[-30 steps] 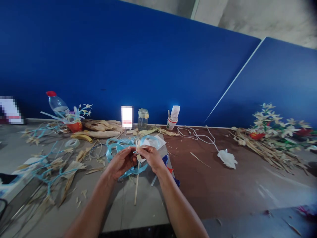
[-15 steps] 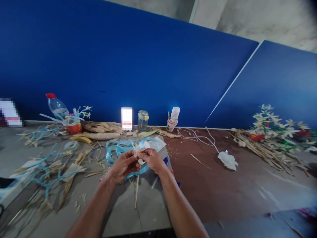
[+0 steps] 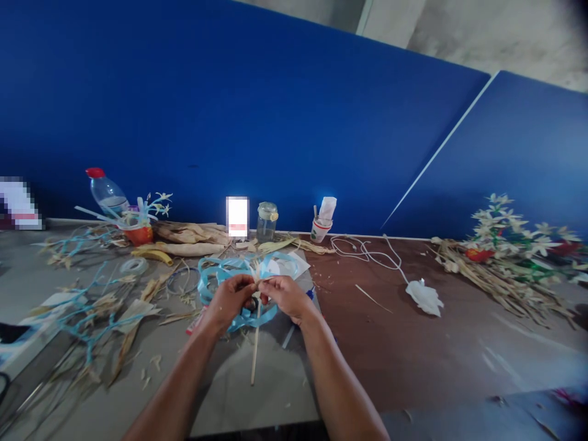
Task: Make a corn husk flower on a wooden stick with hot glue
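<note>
Over the grey part of the table, my left hand [image 3: 232, 301] and my right hand [image 3: 288, 297] meet with fingertips pinched together. Between them is a small pale corn husk flower [image 3: 256, 268], its petals pointing away from me; the fingers cover its base. A thin pale stick [image 3: 255, 358] extends toward me from under the fingers; whether it joins the flower is hidden. Loops of light blue ribbon [image 3: 205, 285] lie beneath and around both hands. A white paper piece [image 3: 301, 262] sits just beyond my right hand.
Dried husks [image 3: 193, 233], a clear jar [image 3: 266, 223], a paper cup [image 3: 320, 229] and a lit phone [image 3: 237, 217] line the blue partition [image 3: 275, 110]. Blue-wrapped stems [image 3: 89, 331] lie left. A white cable [image 3: 367, 254], crumpled tissue [image 3: 425, 298] and white husk flowers [image 3: 500, 220] are right.
My fingers have shifted slightly and my left hand has turned, its fingers curling closer to the right hand's. The flower stays pinched between them. The whole view has tilted a little.
</note>
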